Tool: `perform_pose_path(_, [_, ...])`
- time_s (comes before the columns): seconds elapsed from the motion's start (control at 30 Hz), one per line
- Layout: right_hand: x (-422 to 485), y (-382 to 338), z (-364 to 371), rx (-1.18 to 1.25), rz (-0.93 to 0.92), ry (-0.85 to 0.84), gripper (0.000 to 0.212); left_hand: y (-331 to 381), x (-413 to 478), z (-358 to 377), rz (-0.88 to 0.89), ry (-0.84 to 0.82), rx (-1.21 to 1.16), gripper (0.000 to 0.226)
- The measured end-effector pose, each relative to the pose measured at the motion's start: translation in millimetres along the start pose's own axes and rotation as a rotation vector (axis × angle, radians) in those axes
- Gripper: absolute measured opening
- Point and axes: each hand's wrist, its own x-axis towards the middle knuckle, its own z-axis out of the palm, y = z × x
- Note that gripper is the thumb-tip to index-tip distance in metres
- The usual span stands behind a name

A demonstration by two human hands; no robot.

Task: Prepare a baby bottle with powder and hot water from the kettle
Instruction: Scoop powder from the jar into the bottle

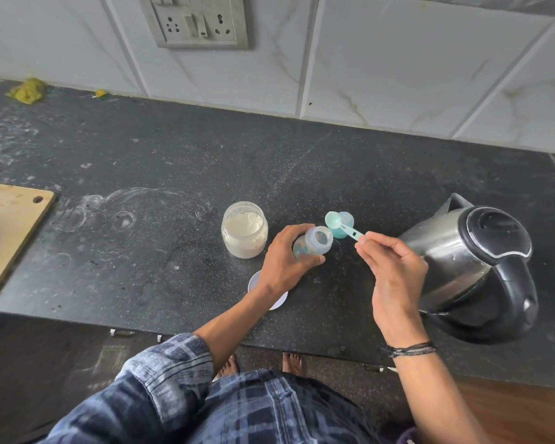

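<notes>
Bottle (313, 246), open and tipped, near front edge of counter (173, 155), gripped in curled left hand (285, 261). Spoon (340, 224) pinched by right hand (391, 267), just beside bottle mouth. Kettle (471, 267) close by. Might spill powder (242, 224) by tipping early or missing small mouth.

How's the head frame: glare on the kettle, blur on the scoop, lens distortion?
Head view: soft, even light, only faint shadows on the counter; broad reflections on the kettle, not blown out; scoop and bottle mildly soft but readable; wide-angle distortion splays the seams of the wall tiles.
</notes>
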Motion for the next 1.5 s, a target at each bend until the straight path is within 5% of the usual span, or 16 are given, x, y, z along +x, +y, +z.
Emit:
perform_pose_path(0.9, [14,-23,39,-0.02,0.094,-0.174,0.011,-9,3,1,-0.065,0.01,-0.056,0.069])
perform_pose_path(1.13, [11,-30,81,-0.203,0.031,-0.349,0.011,-12,-10,-7,-0.104,0.026,-0.006,0.077])
perform_pose_path(1.5, [1,2,143,-0.947,-0.301,-0.485,0.008,-17,-21,-16,-0.068,0.067,0.088,0.056])
